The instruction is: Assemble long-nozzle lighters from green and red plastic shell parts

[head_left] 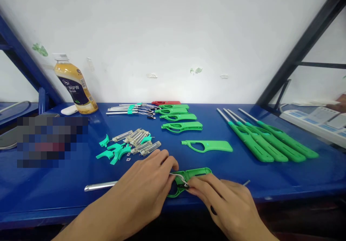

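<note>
Close to the table's front edge, an open green lighter shell half [201, 170] lies between my hands. My left hand [148, 185] is closed at its left end, fingers pinched where a white wire [180, 177] comes out. A silver metal tube [100, 186] sticks out to the left from under that hand. My right hand [225, 201] is closed, thumb and fingertips pinching a small black part [184, 186] at the wire's end, over the shell. A thin metal tip [246, 182] shows beyond the right hand; the rest of it is hidden.
Behind my left hand lie clear igniter units [140, 138] and turquoise triggers [116, 151]. Further back are taped wired metal tubes [129, 109] and green shells [182, 126]. Several long green lighters [270, 140] lie at right. A drink bottle [74, 86] stands at back left.
</note>
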`<state>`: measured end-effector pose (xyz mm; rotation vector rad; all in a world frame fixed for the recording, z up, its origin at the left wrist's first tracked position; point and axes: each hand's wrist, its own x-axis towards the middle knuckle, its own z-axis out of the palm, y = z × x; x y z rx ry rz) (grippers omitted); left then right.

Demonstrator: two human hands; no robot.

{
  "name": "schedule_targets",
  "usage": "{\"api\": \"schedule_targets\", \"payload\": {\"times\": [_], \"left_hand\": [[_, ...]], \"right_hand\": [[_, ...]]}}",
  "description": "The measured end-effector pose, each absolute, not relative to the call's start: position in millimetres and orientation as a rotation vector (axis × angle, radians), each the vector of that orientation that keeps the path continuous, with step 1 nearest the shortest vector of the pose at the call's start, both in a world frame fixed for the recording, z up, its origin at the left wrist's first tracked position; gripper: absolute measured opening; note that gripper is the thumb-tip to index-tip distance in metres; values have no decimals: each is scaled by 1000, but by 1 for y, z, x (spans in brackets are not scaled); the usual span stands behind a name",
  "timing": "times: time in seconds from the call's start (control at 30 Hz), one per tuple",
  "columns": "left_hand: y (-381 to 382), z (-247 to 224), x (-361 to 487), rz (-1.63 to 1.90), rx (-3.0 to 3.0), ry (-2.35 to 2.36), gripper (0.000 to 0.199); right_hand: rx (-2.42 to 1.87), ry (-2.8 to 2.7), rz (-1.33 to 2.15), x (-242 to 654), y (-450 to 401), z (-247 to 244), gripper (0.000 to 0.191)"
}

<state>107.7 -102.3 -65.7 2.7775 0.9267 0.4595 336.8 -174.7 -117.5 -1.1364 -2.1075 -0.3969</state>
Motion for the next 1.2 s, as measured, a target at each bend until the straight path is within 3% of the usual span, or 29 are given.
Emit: {"api": "schedule_targets", "payload": {"times": [0.23, 0.63, 0.83, 1.2], "left_hand": [[-106, -69, 107, 406, 2840, 930, 26], [-96, -69, 105, 562, 2706, 933, 10], [-106, -71, 86, 686, 2764, 1000, 34], [-124, -95, 38, 950, 2648, 1123, 19]], "right_hand": [[-1145, -2100, -390, 337, -175, -119, 15], [-1144, -2117, -343, 337, -175, -118, 14], [-1154, -2122, -323, 338, -176, -115, 13], [-1157, -2143, -254, 343, -173, -107, 18]]}}
